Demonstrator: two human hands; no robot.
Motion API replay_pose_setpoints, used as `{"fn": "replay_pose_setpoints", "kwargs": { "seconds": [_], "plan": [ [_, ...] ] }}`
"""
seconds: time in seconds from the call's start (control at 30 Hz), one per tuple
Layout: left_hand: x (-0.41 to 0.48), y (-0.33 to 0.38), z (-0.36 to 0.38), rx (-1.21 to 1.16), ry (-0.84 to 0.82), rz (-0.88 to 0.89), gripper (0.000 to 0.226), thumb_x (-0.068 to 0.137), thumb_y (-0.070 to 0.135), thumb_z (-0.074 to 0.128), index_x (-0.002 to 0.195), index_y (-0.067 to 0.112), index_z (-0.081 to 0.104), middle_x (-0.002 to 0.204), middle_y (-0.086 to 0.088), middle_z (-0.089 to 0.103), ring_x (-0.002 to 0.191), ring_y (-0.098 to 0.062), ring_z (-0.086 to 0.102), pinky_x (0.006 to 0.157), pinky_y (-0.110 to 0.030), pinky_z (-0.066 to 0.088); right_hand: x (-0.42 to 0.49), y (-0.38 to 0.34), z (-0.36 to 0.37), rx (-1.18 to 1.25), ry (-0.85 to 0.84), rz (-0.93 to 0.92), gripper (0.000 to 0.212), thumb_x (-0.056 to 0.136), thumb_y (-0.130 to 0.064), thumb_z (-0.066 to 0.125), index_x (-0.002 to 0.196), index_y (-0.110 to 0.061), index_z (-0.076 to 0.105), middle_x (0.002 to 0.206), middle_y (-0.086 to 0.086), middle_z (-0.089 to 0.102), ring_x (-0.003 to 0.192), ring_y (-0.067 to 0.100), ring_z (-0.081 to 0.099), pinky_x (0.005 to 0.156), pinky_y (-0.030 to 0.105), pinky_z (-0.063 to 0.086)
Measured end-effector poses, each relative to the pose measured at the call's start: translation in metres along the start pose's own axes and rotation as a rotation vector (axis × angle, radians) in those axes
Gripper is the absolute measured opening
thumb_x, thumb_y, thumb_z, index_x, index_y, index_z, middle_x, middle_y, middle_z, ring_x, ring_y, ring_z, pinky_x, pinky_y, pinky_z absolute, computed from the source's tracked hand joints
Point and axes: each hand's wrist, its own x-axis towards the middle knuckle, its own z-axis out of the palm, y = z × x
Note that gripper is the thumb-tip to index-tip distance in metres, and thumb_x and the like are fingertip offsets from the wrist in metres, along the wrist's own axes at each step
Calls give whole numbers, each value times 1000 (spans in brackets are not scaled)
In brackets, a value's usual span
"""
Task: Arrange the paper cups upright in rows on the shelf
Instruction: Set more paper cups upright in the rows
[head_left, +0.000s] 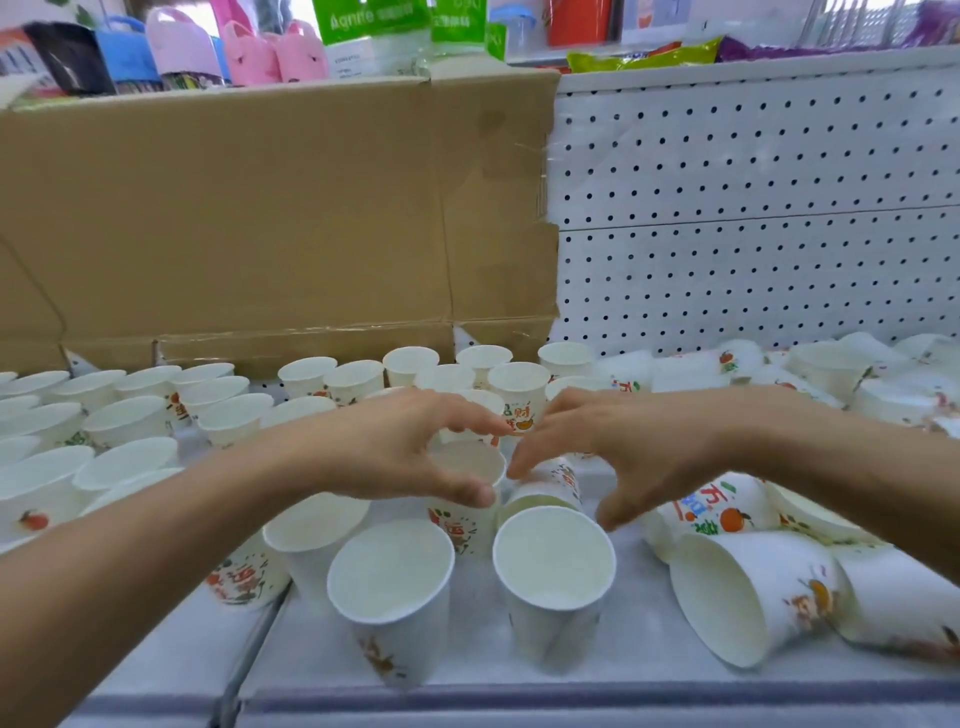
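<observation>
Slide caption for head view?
Left hand grips an upright white printed paper cup; right hand hovers over a tipped paper cup beside it on the white shelf.

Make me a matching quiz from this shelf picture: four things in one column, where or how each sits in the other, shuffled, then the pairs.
Things
1. brown cardboard sheet
2. pink bunny-faced items
3. white paper cup with brown animal print
4. white paper cup with red print

Place or state
A. lying on its side, front right
B. upright, gripped by the left hand
C. on the upper shelf
D. standing at the back left

Pairs: 1-D, 2-C, 3-A, 4-B
</observation>
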Motion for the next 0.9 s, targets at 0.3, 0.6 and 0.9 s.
{"fn": "replay_pose_setpoints", "kwargs": {
  "seconds": [0.3,0.6,0.9],
  "plan": [
    [-13,-10,-2,-7,11,-217,51,80,50,71,128,47,54,124,23,56,113,4,48,98,-27,42,24,-2,29,-197,147,-188,81,70,-50,77,139,-41,35,129,-12,48,117,13,34,95,34,38],
    [-53,44,13,-177,414,-129,54,78,67,51,125,42,58,128,26,55,121,9,45,103,-24,37,25,10,30,-79,270,-158,67,69,-59,73,125,-36,44,109,-9,54,99,11,42,83,34,45],
    [-58,83,47,75,325,75,58,71,69,63,123,43,57,124,24,57,111,-1,49,97,-32,39,15,20,26,449,297,59,79,60,-35,85,126,-31,40,116,-11,52,103,12,53,84,27,46]
  ]
}}
